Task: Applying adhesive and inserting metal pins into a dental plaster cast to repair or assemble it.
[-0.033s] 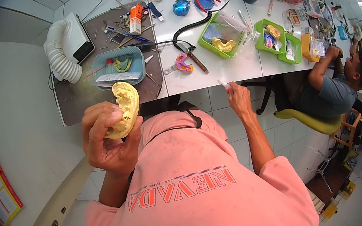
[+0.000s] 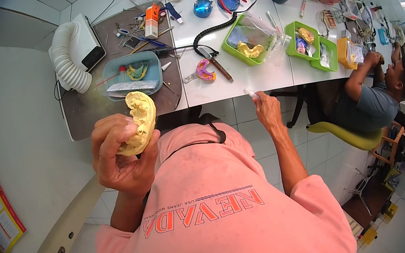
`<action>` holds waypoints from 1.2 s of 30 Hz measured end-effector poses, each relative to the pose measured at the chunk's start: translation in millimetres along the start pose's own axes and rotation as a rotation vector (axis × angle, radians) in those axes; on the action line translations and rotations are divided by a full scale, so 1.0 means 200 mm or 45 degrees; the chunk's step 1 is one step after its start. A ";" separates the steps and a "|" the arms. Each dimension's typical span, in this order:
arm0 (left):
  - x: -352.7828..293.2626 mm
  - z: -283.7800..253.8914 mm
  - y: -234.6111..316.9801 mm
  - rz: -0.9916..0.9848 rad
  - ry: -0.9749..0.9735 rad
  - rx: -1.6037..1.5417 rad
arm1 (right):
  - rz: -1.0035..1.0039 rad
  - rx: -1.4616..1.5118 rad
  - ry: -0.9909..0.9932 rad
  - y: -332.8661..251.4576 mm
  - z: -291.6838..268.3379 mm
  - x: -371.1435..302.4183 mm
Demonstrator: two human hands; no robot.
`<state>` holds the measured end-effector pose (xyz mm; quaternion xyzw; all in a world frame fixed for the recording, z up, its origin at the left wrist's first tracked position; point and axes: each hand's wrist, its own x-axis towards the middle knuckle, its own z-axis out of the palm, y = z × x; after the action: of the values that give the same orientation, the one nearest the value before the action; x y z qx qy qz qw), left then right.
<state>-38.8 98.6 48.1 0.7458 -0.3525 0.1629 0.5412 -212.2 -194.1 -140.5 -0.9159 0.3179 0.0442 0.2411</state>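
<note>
My left hand (image 2: 121, 148) is closed around a pale yellow dental plaster model (image 2: 144, 118), held up in front of my chest with its tooth arch showing. Between the fingers of my right hand (image 2: 267, 109), near the table's front edge, is a small white tube with a narrow tip (image 2: 250, 93); most of it is hidden by the fingers. Beyond the model stands a blue plastic tray (image 2: 157, 83) holding a greenish dental piece and a packet. On the white tabletop between my hands lie a pink-and-purple dental impression (image 2: 205, 70) and a wooden-handled knife (image 2: 221, 70).
Green trays (image 2: 234, 52) with yellow models and plastic bags stand to the right. A coiled black cord (image 2: 209, 32) crosses the table. A white hose unit (image 2: 78, 56) and scattered tools sit at the left. At the far right a co-worker (image 2: 373, 95) sits on a green chair.
</note>
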 end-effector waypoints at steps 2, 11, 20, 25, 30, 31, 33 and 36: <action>0.00 0.01 -0.01 0.000 0.003 -0.011 | -0.025 0.006 0.030 0.01 0.00 0.00; 0.01 0.02 -0.01 -0.004 0.003 -0.009 | -0.012 -0.032 -0.006 -0.01 -0.03 0.02; 0.01 0.02 -0.02 -0.016 0.009 -0.003 | -0.040 -0.066 -0.012 -0.02 -0.06 0.03; 0.00 0.02 -0.02 -0.019 0.019 0.018 | -0.039 -0.068 -0.010 -0.02 -0.09 0.04; 0.00 0.02 -0.03 -0.016 0.007 -0.011 | -0.055 -0.094 -0.009 -0.01 -0.08 0.04; 0.00 0.02 -0.03 -0.017 0.006 -0.013 | -0.066 -0.096 -0.020 0.01 -0.06 0.05; 0.01 0.01 -0.02 -0.016 0.003 0.005 | -0.085 -0.098 -0.035 0.02 -0.06 0.06; 0.01 0.03 -0.03 -0.013 0.028 0.002 | -0.083 -0.156 -0.045 0.03 -0.07 0.07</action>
<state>-34.3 93.2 43.4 0.7462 -0.3427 0.1687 0.5452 -205.9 -211.8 -134.2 -0.9379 0.2804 0.0719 0.1914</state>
